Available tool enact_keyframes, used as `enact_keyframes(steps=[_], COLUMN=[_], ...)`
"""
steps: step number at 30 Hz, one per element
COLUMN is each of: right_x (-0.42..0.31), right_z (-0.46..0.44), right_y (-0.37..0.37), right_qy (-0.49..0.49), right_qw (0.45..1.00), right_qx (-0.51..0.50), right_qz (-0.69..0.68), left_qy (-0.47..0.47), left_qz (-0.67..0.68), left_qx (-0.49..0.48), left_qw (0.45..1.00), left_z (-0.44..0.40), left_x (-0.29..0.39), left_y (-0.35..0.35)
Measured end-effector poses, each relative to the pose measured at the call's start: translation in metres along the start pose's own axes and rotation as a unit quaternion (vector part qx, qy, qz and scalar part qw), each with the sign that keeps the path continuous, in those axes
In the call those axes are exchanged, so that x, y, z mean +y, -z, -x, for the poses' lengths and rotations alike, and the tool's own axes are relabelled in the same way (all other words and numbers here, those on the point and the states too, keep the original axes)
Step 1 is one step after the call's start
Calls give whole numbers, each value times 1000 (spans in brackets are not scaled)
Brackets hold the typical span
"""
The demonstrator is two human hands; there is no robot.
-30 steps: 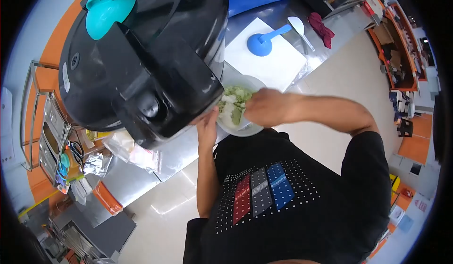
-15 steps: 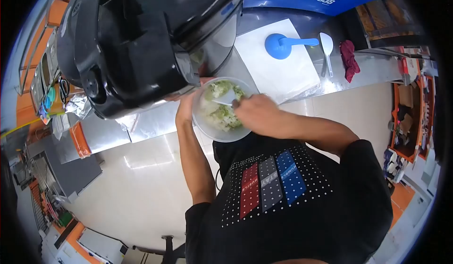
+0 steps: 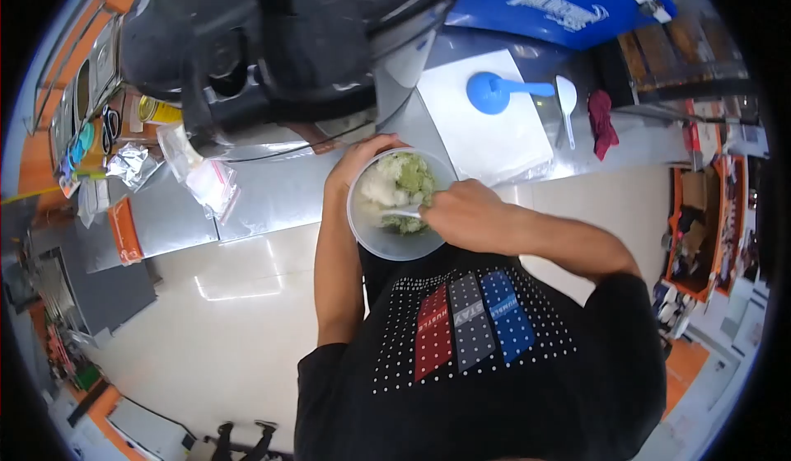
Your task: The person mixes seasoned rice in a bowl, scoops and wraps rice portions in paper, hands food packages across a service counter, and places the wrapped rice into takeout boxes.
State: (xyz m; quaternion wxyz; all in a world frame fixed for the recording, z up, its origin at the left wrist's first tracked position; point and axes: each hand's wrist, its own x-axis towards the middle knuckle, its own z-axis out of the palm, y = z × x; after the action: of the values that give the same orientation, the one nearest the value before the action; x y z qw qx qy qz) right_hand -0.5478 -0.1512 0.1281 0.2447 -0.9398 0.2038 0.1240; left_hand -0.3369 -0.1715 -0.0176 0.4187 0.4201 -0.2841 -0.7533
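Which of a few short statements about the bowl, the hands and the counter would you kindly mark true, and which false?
1. The right grip holds a pale utensil in the bowl. True.
2. The blue scoop lies inside the bowl. False: it rests on the white sheet.
3. The food in the bowl is white and green. True.
4. The left grip hangs far from the bowl. False: it is at the bowl's side.
5. In the picture, the dark red cloth is right of the white spoon. True.
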Motion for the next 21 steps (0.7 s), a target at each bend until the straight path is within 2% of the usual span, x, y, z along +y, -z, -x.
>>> enact_keyframes(steps=[2,3,4,6,8,10,12,13,14,16,18,20,21], right_x=[-1,-1,0,-3,-6,-7,8,10,11,7,3,3,-2], right_z=[6,5,2,-16,-26,-15,-5,-5,-5,-9,-24,-24,-14], right_y=[6,16,22,-16,-41,3,42,43,42,25,-5,-1,10], right_qy=[-38,-51,-67,-57,41,32,62,62,69,73,118,109,56], right_qw=[999,996,990,992,998,999,994,994,992,989,992,990,994], right_qx=[27,54,87,79,21,-14,-73,-73,-89,-108,-15,-12,8], right_qz=[29,57,89,78,39,31,53,54,64,67,46,91,91], left_qy=[-7,53,53,-24,-14,-7,197,146,145,114,114,115,85], left_qz=[-98,-8,-10,-53,-53,-53,92,33,33,142,92,47,28], left_qx=[65,92,87,-19,-11,3,123,125,125,80,65,59,33], left_qw=[993,994,995,998,998,999,968,981,981,980,987,991,995], left_z=[5,5,-2,-10,-9,-2,15,19,14,5,3,7,16], left_x=[-7,-5,-10,-33,-31,-11,24,23,15,-11,-5,0,-2], left_y=[6,5,12,30,27,12,-23,-25,-17,2,-1,-1,-2])
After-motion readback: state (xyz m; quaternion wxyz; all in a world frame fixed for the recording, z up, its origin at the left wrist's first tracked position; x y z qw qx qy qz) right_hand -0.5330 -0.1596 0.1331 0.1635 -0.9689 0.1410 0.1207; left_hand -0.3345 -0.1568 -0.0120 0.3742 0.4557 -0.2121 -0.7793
